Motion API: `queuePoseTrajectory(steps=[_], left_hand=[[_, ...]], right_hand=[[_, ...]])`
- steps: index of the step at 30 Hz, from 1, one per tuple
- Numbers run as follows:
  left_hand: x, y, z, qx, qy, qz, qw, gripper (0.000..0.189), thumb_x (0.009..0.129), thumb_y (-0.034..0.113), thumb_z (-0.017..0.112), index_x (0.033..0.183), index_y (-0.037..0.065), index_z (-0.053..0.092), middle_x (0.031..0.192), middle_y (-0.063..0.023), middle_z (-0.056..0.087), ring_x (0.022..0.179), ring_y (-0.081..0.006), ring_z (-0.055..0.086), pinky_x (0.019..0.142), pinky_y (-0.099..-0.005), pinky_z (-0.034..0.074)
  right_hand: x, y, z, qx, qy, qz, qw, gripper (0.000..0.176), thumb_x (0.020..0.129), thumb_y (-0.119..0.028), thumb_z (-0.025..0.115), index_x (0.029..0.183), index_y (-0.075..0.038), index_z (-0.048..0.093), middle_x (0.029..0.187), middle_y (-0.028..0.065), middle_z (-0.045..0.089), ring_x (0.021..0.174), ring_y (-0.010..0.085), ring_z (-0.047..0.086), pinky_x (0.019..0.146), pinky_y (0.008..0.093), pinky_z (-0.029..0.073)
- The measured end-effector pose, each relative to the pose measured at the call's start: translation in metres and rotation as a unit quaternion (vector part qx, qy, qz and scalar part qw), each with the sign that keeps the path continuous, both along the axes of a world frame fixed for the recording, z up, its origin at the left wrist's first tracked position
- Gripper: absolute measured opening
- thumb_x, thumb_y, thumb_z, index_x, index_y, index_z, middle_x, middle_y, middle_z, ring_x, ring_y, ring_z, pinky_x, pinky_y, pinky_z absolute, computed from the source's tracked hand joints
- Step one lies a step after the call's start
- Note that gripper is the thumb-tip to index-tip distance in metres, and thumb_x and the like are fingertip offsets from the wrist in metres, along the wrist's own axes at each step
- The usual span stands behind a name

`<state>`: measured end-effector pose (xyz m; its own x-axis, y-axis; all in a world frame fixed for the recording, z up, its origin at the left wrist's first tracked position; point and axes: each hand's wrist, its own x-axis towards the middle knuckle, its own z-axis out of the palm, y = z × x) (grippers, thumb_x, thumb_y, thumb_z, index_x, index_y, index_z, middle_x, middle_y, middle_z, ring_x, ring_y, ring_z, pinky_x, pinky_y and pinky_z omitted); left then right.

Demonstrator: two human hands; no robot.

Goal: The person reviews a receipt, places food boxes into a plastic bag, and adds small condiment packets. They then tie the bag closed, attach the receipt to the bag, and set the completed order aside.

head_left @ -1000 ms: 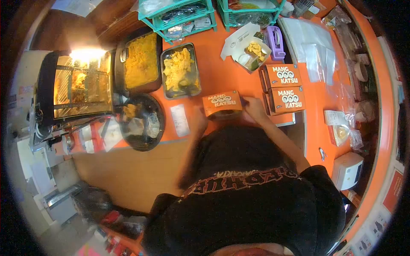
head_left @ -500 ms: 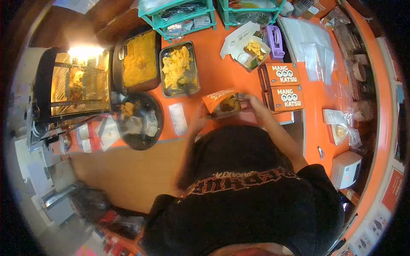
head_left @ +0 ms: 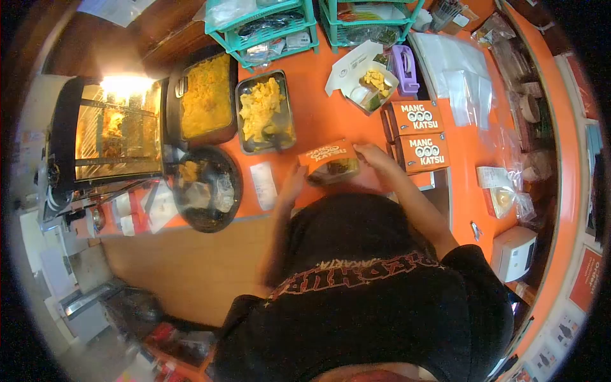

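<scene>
Between my two hands is an orange printed takeaway food box (head_left: 323, 155), its flap bent over with lettering showing. Dark and yellowish food is visible under the flap, too blurred to name. My left hand (head_left: 294, 181) grips the box's left side, fingers partly hidden. At its right corner, my right hand (head_left: 375, 158) holds the box with bent fingers. Two closed orange boxes (head_left: 420, 153) marked "MANG KATSU" stand stacked just right of my right hand. Beyond them sits an open white box (head_left: 365, 79) with yellow pieces and other food inside.
A metal tray of yellow food (head_left: 262, 111) and a larger pan of orange-yellow crumbs (head_left: 207, 95) stand at the back left. A round black tray (head_left: 207, 210), a paper slip (head_left: 263, 184), a lit display warmer (head_left: 118, 127), a purple tape dispenser (head_left: 405, 70) and teal racks (head_left: 267, 35) surround the work area.
The orange flap has come down over the held box, so its lettering now faces up and less food shows. Both hands stay on the box. The whole view has shifted slightly.
</scene>
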<state>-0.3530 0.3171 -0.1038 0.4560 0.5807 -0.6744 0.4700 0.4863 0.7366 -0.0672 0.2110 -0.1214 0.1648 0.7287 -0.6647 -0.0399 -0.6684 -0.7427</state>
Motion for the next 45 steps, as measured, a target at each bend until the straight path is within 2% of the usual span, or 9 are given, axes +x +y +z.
queuePoseTrajectory(steps=[3, 9, 15, 20, 27, 33, 39, 42, 45], left_hand=[[-0.004, -0.009, -0.068, 0.070, -0.005, 0.083, 0.994, 0.056, 0.102, 0.036, 0.053, 0.139, -0.005, 0.045, 0.131, -0.0130, 0.058, 0.122, -0.0196, 0.053, 0.102, -0.0330, 0.041], [0.012, -0.013, 0.001, 0.089, 0.015, 0.067, 0.994, 0.046, 0.102, 0.028, 0.051, 0.134, -0.005, 0.049, 0.113, -0.0123, 0.065, 0.103, -0.0194, 0.060, 0.092, -0.0320, 0.044], [-0.015, -0.008, -0.078, -0.008, -0.073, -0.094, 0.993, 0.027, 0.099, 0.021, 0.050, 0.115, 0.001, 0.055, 0.092, -0.0053, 0.063, 0.079, -0.0164, 0.056, 0.075, -0.0313, 0.047], [-0.019, -0.009, -0.102, 0.175, 0.010, -0.171, 0.970, 0.042, 0.103, 0.031, 0.042, 0.122, -0.004, 0.053, 0.117, -0.0175, 0.058, 0.102, -0.0292, 0.055, 0.091, -0.0394, 0.044], [-0.013, -0.017, -0.079, 0.268, 0.093, -0.150, 0.947, 0.069, 0.105, 0.042, 0.033, 0.154, -0.004, 0.019, 0.160, -0.0281, 0.017, 0.149, -0.0427, 0.013, 0.122, -0.0458, 0.013], [-0.014, -0.015, -0.088, 0.275, 0.085, -0.160, 0.944, 0.071, 0.105, 0.045, 0.031, 0.153, -0.005, 0.019, 0.159, -0.0285, 0.018, 0.147, -0.0464, 0.014, 0.121, -0.0498, 0.013], [-0.023, -0.013, -0.132, 0.309, 0.111, -0.180, 0.927, 0.069, 0.105, 0.043, 0.033, 0.151, -0.007, 0.024, 0.158, -0.0297, 0.021, 0.145, -0.0459, 0.021, 0.120, -0.0484, 0.018], [-0.027, -0.010, -0.140, 0.365, 0.078, -0.211, 0.903, 0.065, 0.105, 0.041, 0.033, 0.149, -0.007, 0.030, 0.158, -0.0292, 0.021, 0.145, -0.0465, 0.022, 0.119, -0.0461, 0.020], [-0.014, -0.013, -0.072, 0.301, 0.057, -0.150, 0.940, 0.062, 0.105, 0.040, 0.034, 0.146, -0.007, 0.036, 0.158, -0.0289, 0.023, 0.145, -0.0477, 0.021, 0.119, -0.0449, 0.023]], right_hand=[[-0.004, 0.008, 0.029, -0.072, -0.008, 0.002, 0.997, 0.055, 0.089, -0.059, 0.061, 0.099, -0.006, 0.069, 0.077, 0.0006, 0.054, 0.065, 0.0142, 0.046, 0.063, 0.0303, 0.040], [-0.010, 0.010, 0.038, -0.075, -0.013, -0.033, 0.997, 0.049, 0.090, -0.051, 0.061, 0.100, -0.004, 0.067, 0.078, 0.0023, 0.057, 0.071, 0.0153, 0.054, 0.062, 0.0303, 0.044], [-0.001, 0.000, -0.020, -0.087, 0.014, 0.025, 0.996, 0.056, 0.091, -0.051, 0.059, 0.122, -0.005, 0.060, 0.097, 0.0069, 0.059, 0.082, 0.0212, 0.055, 0.075, 0.0406, 0.049], [0.001, 0.006, -0.026, -0.078, 0.000, 0.102, 0.992, 0.048, 0.095, -0.046, 0.056, 0.120, -0.006, 0.062, 0.093, 0.0081, 0.058, 0.080, 0.0212, 0.055, 0.076, 0.0403, 0.049], [-0.009, 0.004, -0.056, -0.102, -0.017, 0.043, 0.994, 0.052, 0.094, -0.050, 0.059, 0.103, -0.001, 0.073, 0.091, 0.0131, 0.071, 0.086, 0.0241, 0.068, 0.081, 0.0385, 0.052], [-0.031, -0.006, -0.019, 0.013, -0.270, 0.010, 0.963, 0.047, 0.094, -0.045, 0.060, 0.101, 0.000, 0.072, 0.087, 0.0161, 0.072, 0.086, 0.0306, 0.069, 0.081, 0.0412, 0.052], [-0.026, 0.001, -0.038, -0.094, -0.158, 0.079, 0.980, 0.038, 0.095, -0.035, 0.060, 0.110, -0.002, 0.071, 0.099, 0.0199, 0.072, 0.096, 0.0336, 0.069, 0.083, 0.0442, 0.052], [-0.031, -0.008, -0.041, 0.098, -0.255, -0.021, 0.962, 0.031, 0.094, -0.028, 0.063, 0.110, -0.003, 0.070, 0.094, 0.0188, 0.071, 0.089, 0.0320, 0.068, 0.080, 0.0440, 0.052], [-0.036, -0.003, -0.024, 0.089, -0.263, -0.023, 0.960, 0.027, 0.093, -0.022, 0.064, 0.113, -0.003, 0.069, 0.096, 0.0177, 0.071, 0.092, 0.0315, 0.068, 0.081, 0.0441, 0.051]])
